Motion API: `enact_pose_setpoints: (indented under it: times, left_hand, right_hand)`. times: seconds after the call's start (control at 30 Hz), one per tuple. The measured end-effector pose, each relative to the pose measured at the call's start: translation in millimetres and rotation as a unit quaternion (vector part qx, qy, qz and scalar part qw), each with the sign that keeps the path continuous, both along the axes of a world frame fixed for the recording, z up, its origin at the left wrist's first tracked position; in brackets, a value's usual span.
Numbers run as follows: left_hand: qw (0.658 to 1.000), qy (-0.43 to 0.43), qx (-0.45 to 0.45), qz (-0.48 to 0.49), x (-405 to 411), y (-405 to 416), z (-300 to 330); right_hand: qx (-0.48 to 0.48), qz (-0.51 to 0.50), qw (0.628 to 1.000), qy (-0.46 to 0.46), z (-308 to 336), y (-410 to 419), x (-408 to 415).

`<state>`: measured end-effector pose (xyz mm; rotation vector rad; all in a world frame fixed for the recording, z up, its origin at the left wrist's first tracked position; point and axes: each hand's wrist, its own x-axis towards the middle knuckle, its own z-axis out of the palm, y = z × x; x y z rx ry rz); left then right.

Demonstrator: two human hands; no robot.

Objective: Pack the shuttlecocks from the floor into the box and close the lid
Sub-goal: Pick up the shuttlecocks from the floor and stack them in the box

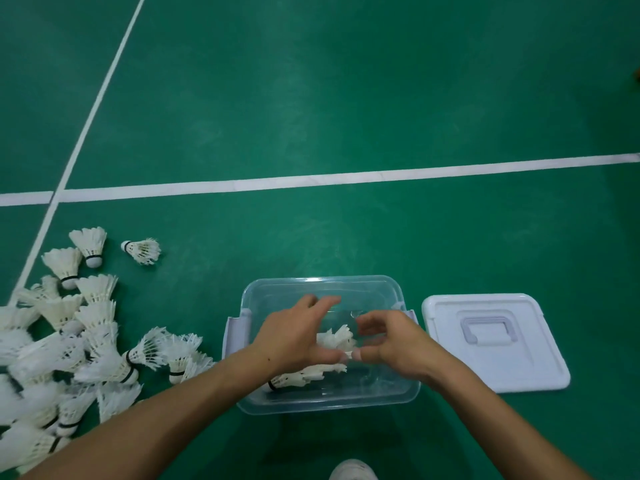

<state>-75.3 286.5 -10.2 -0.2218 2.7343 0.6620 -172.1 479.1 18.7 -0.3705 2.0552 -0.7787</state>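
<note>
A clear plastic box (pixel 322 284) stands open on the green floor in front of me. Both hands are inside it. My left hand (pixel 294 337) and my right hand (pixel 391 344) meet over a white shuttlecock (pixel 337 339), fingertips pinching its feathers from both sides. Another shuttlecock (pixel 298 377) lies on the box bottom under my left wrist. The white lid (pixel 491 341) with its handle lies flat on the floor just right of the box. A large pile of white shuttlecocks (pixel 69 341) covers the floor at the left.
White court lines (pixel 346 176) cross the green floor beyond the box. A lone shuttlecock (pixel 142 250) lies apart from the pile at its far edge. The tip of a white shoe (pixel 353 471) shows at the bottom edge.
</note>
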Motion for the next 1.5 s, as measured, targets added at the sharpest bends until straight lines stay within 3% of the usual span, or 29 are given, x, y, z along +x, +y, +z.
enact_pose_setpoints:
  times: [0.1,0.23,0.53,0.67,0.77,0.83,1.07,1.23,1.5]
  left_hand:
    - [0.994,0.059,0.087,0.041,2.8,-9.8,22.3]
    - [0.947,0.090,0.267,0.153,-3.8,-3.7,40.4]
    - [0.906,0.075,0.369,0.193,-20.7,38.6,46.0]
    - [0.895,0.057,0.397,0.193,-13.4,33.5,40.7]
    - [0.880,0.048,0.433,0.190,-4.1,22.0,36.1]
    - [0.883,0.062,0.419,0.201,2.6,12.4,27.0]
    - [0.981,0.001,0.173,0.091,-5.8,18.3,-11.2]
    - [0.997,-0.065,0.028,0.015,-18.5,40.0,-31.7]
    - [0.992,-0.026,0.115,0.045,-7.4,22.4,-19.5]
  right_hand:
    - [-0.048,-0.019,0.999,-0.018,7.0,6.6,2.4]
    - [-0.153,-0.022,0.988,-0.003,25.0,8.5,10.9]
    - [-0.155,0.019,0.976,0.153,26.6,8.9,26.7]
    - [-0.133,0.090,0.932,0.326,24.3,17.2,33.4]
    - [-0.133,0.072,0.917,0.369,21.4,28.9,29.5]
    - [-0.119,0.042,0.914,0.385,19.9,39.5,23.5]
    - [-0.049,-0.006,0.911,0.408,14.4,50.1,23.4]
    - [-0.026,-0.002,0.913,0.407,14.5,44.6,26.3]
    - [0.002,0.020,0.922,0.388,14.6,43.9,29.8]
